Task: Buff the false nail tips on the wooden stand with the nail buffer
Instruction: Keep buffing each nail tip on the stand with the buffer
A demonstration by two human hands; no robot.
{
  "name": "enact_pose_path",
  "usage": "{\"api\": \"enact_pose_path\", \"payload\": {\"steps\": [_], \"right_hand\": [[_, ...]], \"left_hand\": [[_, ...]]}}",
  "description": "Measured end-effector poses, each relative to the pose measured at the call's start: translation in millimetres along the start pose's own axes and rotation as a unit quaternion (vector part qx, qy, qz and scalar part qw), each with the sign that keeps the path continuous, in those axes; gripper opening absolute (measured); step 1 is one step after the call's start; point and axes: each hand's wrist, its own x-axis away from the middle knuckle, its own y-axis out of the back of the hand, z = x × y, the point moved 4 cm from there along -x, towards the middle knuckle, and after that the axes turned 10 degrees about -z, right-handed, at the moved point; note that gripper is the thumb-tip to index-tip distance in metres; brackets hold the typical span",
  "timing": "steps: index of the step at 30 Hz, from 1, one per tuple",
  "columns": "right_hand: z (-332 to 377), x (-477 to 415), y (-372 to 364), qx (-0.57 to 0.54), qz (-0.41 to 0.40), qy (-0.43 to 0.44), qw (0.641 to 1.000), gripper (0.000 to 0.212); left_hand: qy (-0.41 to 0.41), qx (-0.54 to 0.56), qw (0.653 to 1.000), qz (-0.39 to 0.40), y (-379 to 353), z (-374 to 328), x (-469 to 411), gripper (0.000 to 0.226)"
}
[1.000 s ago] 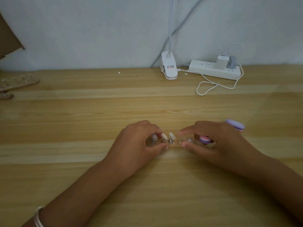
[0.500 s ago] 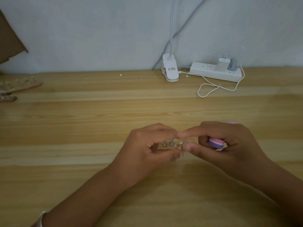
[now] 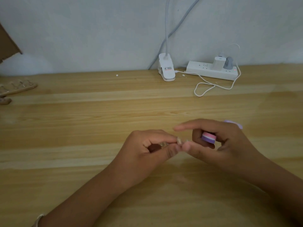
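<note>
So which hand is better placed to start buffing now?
The right hand. It grips the nail buffer, close beside the false nail tips. The left hand is occupied pinching the stand, which is mostly hidden, probably to steady it.

L grip (image 3: 147,149) pinched; R grip (image 3: 226,145) curled, index out.

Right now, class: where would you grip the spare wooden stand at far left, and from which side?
Probably pinch the spare wooden stand across its base at the rounded right end, coming from the right: pegs line its top and its left end is out of view.
</note>
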Motion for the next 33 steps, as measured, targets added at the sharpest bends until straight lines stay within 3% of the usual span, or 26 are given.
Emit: {"api": "enact_pose_path", "payload": {"steps": [5,10,12,18,23,33], "right_hand": [[-14.8,0.9,3.2,0.063,0.023,-0.072,0.995,0.019],[-6.7,2.4,-7.9,0.141,0.036,0.064,0.987,0.014],[-7.1,0.9,-5.1,0.163,0.0,0.108,0.981,0.02],[-5.8,1.4,1.3,0.143,-0.083,0.119,0.979,0.035],[-1.8,5.3,-6.7,0.146,-0.059,0.156,0.975,0.015],[-2.7,5.3,-4.1,0.169,-0.063,0.187,0.966,0.021]], "left_hand": [[0.021,-0.03,0.999,-0.04,3.5,6.2,-1.8,0.011],[0.015,-0.046,0.998,-0.05,4.2,8.9,-3.3,0.01],[0.012,-0.052,0.997,-0.053,4.2,9.3,-3.0,0.012],[-0.003,-0.081,0.995,-0.057,5.1,8.1,-3.4,0.013],[-0.025,-0.079,0.995,-0.051,3.2,1.9,-1.7,0.012],[-0.059,-0.137,0.987,-0.055,3.7,-1.4,-0.7,0.015]]}}
